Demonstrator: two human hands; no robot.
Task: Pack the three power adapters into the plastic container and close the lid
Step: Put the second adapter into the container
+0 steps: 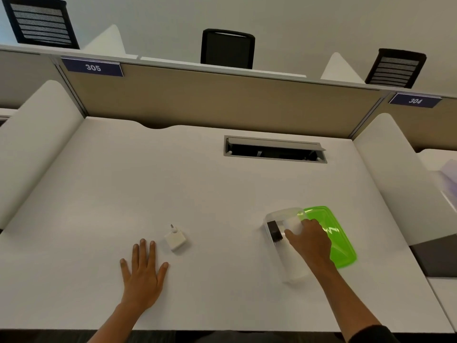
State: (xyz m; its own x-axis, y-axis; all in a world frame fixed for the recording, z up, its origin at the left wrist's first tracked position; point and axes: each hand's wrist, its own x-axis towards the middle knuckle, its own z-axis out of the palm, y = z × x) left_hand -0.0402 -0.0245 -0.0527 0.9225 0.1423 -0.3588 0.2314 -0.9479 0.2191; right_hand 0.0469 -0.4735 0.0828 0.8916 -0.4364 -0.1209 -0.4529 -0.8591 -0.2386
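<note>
A clear plastic container [295, 271] stands on the white desk at the right, lidless. Inside it lies a black power adapter [274, 231]. My right hand [309, 240] reaches into the container and is shut on a white power adapter [293, 225] held over its far end. The green lid [342, 248] lies flat on the desk just right of the container, partly hidden by my hand. Another white power adapter [175, 239] with two pins lies on the desk left of centre. My left hand [143, 273] rests flat, fingers spread, just below and left of that adapter.
An open cable hatch [274, 149] is set into the desk at the back. Beige partition panels [222, 100] close the back, white dividers [393, 174] the sides. A dark object [435, 258] sits on the neighbouring desk at the right.
</note>
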